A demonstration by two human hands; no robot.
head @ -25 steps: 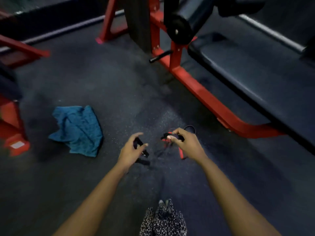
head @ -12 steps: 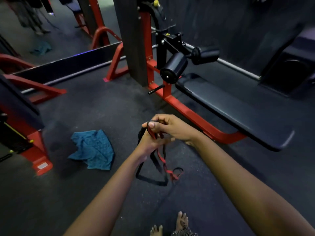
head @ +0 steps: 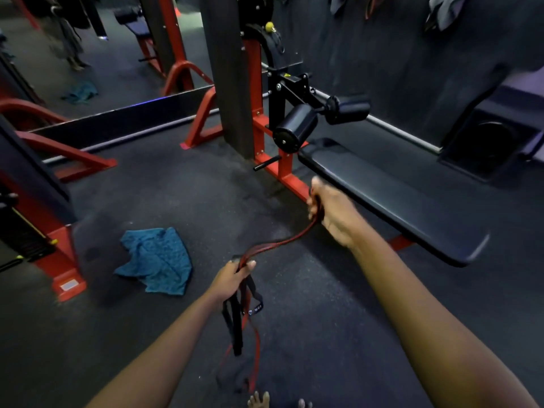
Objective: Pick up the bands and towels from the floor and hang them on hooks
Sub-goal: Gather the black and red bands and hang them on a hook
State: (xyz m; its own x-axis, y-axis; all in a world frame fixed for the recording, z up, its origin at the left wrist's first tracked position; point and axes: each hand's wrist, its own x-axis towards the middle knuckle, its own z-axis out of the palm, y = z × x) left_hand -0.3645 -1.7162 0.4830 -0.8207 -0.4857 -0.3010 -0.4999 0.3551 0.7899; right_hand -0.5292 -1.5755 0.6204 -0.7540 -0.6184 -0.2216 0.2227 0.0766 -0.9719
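A red and black resistance band (head: 276, 244) stretches between my two hands above the dark gym floor. My left hand (head: 232, 278) grips it low at the centre, and black handles and red loops hang below that hand. My right hand (head: 331, 213) holds the other end higher up, in front of the bench. A blue towel (head: 157, 259) lies crumpled on the floor to the left of my left hand. On the dark wall at the top right hang grey towels (head: 444, 10) and a red band (head: 371, 7).
A red-framed machine with a black padded bench (head: 391, 198) and roller pads (head: 294, 129) stands right of centre. Another red machine base (head: 63, 260) is at the left. A wall mirror (head: 88, 54) runs along the back left. My bare toes (head: 259, 400) show at the bottom edge.
I have risen from crouching over the floor, lifting the band. My hands, together half a second ago, have moved apart, drawing the band out between them. The view has tilted up towards the wall.
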